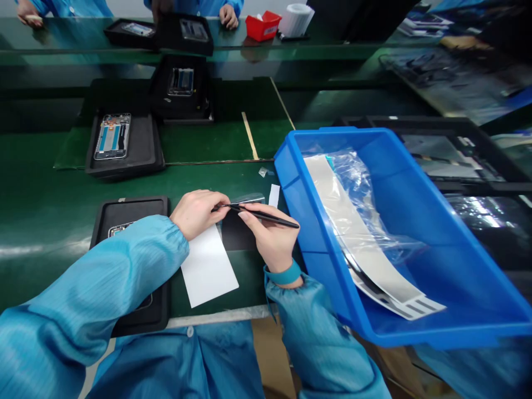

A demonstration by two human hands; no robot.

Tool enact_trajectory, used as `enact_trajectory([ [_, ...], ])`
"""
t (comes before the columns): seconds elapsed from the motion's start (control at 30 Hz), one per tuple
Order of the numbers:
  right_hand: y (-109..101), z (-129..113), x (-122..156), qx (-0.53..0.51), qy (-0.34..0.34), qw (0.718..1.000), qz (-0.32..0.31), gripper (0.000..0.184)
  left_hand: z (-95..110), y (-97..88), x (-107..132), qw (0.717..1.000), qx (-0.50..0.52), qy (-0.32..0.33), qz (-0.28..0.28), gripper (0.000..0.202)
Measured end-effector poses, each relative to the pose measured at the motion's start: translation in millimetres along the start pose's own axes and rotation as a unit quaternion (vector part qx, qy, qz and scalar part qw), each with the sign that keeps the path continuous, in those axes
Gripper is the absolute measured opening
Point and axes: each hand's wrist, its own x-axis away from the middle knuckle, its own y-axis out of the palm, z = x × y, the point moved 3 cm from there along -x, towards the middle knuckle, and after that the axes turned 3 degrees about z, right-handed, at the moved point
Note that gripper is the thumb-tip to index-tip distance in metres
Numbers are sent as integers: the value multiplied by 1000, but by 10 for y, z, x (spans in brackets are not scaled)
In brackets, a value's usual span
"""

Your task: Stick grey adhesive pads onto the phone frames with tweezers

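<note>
Green bench (195,177) below, the right hand (275,237) grips a black tool (282,221), tip at pinched left hand (197,211).

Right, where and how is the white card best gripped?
Probably by its near edge, from the wearer's side: the card lies flat, so a corner may need lifting before pinching both faces. In view, that edge is uncovered, while the left hand overlaps the far end.
</note>
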Motion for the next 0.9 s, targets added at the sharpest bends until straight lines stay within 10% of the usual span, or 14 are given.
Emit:
enact_trajectory([
  [0.73, 11, -30, -21, -14, 24, 998, 55, 10, 15, 51, -65, 994, -57, -43, -88, 9],
  [0.9, 17, -62, -15, -20, 71, 996, 47, 13, 50, -297, -60, 980, -122, -101, -122, 41],
])
